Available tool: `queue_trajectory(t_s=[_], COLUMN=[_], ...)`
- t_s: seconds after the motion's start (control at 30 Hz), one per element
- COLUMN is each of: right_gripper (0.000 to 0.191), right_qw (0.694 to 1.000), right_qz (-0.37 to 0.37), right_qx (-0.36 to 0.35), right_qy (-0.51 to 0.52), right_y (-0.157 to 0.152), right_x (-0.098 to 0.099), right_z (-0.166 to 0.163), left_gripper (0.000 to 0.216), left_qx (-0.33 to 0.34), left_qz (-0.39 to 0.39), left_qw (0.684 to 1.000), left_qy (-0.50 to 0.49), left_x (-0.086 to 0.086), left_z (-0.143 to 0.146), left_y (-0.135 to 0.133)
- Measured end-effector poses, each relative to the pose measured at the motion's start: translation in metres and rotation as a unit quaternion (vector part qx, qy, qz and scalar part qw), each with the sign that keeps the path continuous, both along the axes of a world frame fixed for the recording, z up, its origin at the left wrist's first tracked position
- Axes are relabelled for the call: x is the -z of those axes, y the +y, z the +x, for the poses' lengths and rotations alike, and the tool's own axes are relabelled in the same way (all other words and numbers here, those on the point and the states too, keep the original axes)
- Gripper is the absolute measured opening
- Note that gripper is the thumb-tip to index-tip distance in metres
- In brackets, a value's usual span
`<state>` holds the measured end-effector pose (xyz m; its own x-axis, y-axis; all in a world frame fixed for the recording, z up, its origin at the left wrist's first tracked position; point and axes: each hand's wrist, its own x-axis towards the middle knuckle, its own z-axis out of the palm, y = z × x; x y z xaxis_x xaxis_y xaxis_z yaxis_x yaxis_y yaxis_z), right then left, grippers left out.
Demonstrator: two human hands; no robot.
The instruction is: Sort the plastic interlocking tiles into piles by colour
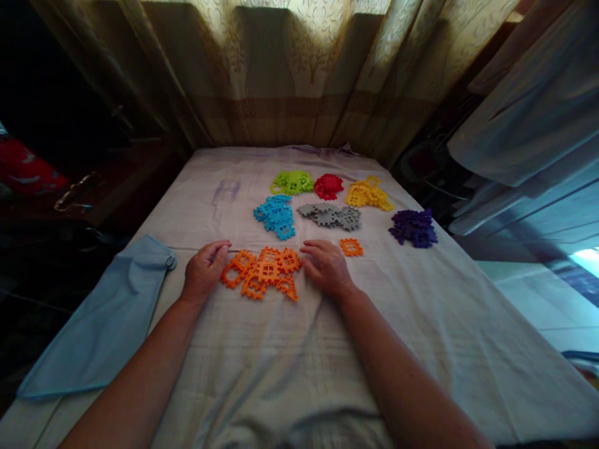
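A heap of orange plastic puzzle tiles point(264, 272) lies on the pale sheet point(281, 362) in front of me. My left hand point(204, 269) rests on the sheet at the heap's left edge, fingers curled loosely and touching the tiles. My right hand point(326, 267) lies at the heap's right edge, fingers bent down onto the sheet beside the tiles. Neither hand lifts anything. One orange tile point(351, 247) lies alone just right of my right hand.
Farther back lie sorted heaps: blue tiles point(276, 216), green tiles point(292, 182), red tiles point(328, 186), yellow tiles point(369, 194), grey tiles point(331, 216), purple tiles point(413, 227). A light blue cloth point(107, 318) lies at the left edge. Curtains point(290, 75) hang behind.
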<state>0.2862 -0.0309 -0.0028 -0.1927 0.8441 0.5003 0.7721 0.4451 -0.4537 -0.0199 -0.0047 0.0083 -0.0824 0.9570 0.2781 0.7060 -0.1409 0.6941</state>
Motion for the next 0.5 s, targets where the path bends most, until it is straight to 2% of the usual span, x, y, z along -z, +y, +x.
queue_trajectory(t_s=[0.17, 0.5], right_gripper=[0.038, 0.037], right_qw=[0.996, 0.994], right_qz=[-0.051, -0.070], right_qx=[-0.070, -0.080], right_qy=[-0.015, -0.023], right_y=[-0.0053, -0.0057], right_x=[0.0020, -0.0015], right_z=[-0.0137, -0.0145], left_gripper=[0.040, 0.041], left_qx=[0.017, 0.023], left_qz=[-0.004, -0.010], left_qw=[1.000, 0.999], left_qy=[0.005, 0.027], left_x=[-0.0011, -0.0008], left_z=[0.0012, 0.0023], left_y=[-0.0012, -0.0018])
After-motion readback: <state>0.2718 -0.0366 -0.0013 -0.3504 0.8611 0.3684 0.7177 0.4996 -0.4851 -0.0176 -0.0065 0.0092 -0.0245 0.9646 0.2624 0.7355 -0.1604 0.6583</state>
